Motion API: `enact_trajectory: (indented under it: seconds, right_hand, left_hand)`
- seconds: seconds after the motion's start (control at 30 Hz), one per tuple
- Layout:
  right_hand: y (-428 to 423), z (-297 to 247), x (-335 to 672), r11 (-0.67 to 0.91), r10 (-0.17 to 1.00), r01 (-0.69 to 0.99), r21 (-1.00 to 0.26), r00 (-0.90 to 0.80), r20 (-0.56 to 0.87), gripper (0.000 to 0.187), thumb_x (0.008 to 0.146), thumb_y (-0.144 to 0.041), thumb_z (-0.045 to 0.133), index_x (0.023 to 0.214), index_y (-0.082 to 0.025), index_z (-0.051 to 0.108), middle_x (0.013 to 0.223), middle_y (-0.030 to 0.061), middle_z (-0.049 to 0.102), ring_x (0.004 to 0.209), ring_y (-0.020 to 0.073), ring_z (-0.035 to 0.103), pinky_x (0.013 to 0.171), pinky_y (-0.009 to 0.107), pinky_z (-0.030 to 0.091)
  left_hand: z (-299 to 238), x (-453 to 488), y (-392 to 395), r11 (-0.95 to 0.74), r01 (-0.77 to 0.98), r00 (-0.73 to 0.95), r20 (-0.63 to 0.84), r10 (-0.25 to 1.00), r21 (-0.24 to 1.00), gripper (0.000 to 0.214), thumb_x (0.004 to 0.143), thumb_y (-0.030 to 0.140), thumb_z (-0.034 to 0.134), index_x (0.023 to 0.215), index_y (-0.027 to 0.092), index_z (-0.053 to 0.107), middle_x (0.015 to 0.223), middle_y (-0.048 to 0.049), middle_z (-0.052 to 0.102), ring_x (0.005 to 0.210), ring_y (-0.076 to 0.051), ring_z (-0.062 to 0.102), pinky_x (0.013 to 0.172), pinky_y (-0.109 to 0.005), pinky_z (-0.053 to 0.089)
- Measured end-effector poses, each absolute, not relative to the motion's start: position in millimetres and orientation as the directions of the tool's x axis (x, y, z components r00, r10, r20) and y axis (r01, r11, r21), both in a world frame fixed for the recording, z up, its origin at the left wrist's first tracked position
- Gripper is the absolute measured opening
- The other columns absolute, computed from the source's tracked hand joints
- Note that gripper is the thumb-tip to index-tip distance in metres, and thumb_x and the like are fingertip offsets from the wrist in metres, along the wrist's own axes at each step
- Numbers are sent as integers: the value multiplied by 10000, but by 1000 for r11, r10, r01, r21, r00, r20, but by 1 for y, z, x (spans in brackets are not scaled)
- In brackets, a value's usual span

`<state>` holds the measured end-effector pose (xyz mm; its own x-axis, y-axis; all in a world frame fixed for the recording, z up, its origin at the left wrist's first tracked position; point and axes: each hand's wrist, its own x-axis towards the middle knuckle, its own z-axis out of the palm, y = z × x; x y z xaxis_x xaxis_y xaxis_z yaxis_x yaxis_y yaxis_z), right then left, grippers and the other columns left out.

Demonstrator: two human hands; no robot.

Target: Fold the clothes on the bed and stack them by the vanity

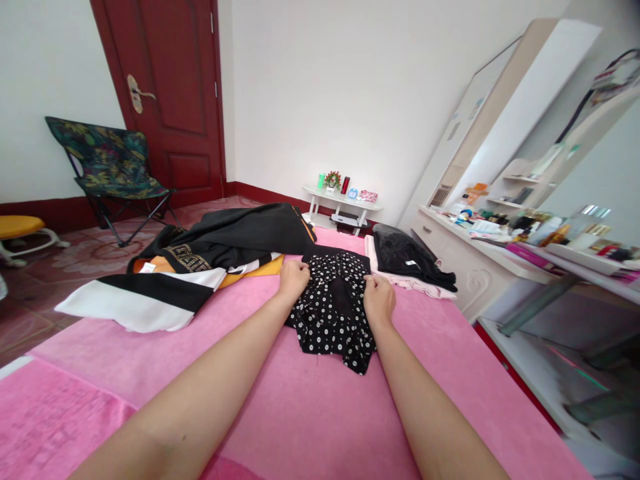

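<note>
A black garment with white polka dots [333,313] lies crumpled on the pink bedspread [310,413] in front of me. My left hand [293,277] is closed on the garment's upper left edge. My right hand [379,298] is closed on its upper right edge. Both arms reach forward over the bed.
A heap of black, white and orange clothes [200,263] lies at the bed's far left. Folded black and pink clothes [410,263] are stacked at the far right. A cluttered white dresser [500,247] stands right, a folding chair [113,173] and red door [170,93] left, a small white shelf [340,200] behind.
</note>
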<state>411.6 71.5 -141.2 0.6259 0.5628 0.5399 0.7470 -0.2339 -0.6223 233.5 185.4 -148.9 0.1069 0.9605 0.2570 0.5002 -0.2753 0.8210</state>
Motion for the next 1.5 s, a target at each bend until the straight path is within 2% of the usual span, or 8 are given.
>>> enact_trajectory:
  seconds: [0.23,0.4,0.63,0.9,1.03,1.2,1.4,1.5]
  right_hand:
    - [70,-136,410,-439,617,709,-552,684,388,384,814,-410,430,581,-204,656,658,100,660,665,238,591,669,337,416]
    - [74,-140,413,-213,609,838,-503,516,602,292,736,-308,538,982,-205,657,1076,80,649,975,231,584,845,344,435]
    - [80,-155,423,-284,811,830,-479,475,342,444,886,-344,338,1232,-190,569,1376,104,486,1227,268,476,998,422,363]
    - [69,-158,436,-259,894,846,-466,392,216,599,883,-521,375,1359,-163,438,1455,134,369,1287,284,418,999,428,360]
    - [43,-159,443,-253,917,845,-472,365,163,649,884,-577,329,1393,-179,394,1404,141,445,1209,321,494,977,462,360]
    - [24,-163,439,-147,905,833,-534,331,267,555,920,-500,284,1386,-226,408,1373,79,493,1256,271,446,1031,434,304]
    - [23,-164,436,-142,880,805,-577,369,299,526,911,-489,329,1359,-242,450,1358,67,511,1259,252,442,1045,415,291]
    - [22,-165,438,-168,888,816,-553,369,275,549,920,-497,293,1394,-241,400,1395,69,471,1283,262,415,1063,447,261]
  left_hand:
    - [-145,234,171,-369,625,173,338,925,688,185,743,176,552,793,133,725,906,-131,677,935,-272,613,902,-359,444]
    - [-140,236,160,-654,556,352,567,745,514,357,807,184,529,1147,217,633,1336,-68,495,1219,-221,459,1053,-325,335]
    - [-149,231,178,-511,663,523,149,839,547,515,939,466,288,1356,211,450,1494,-71,302,1372,-252,275,1105,-452,217]
    - [-157,216,186,-535,657,577,104,810,530,501,944,413,284,1412,245,347,1528,-63,176,1405,-238,180,1108,-531,85]
    - [-150,193,182,-617,590,660,129,740,521,494,908,401,395,1377,247,412,1511,-55,246,1387,-220,241,1113,-421,175]
    - [-114,166,163,-614,642,622,156,767,459,209,785,320,597,946,239,704,1118,-71,667,1053,-242,601,932,-296,400]
    - [-92,165,88,-788,490,707,359,609,372,400,684,580,663,925,262,691,969,-67,655,943,-255,593,861,-312,420]
    - [-105,163,70,-832,436,750,374,546,342,291,707,491,680,882,258,689,903,-69,648,905,-253,591,808,-317,430]
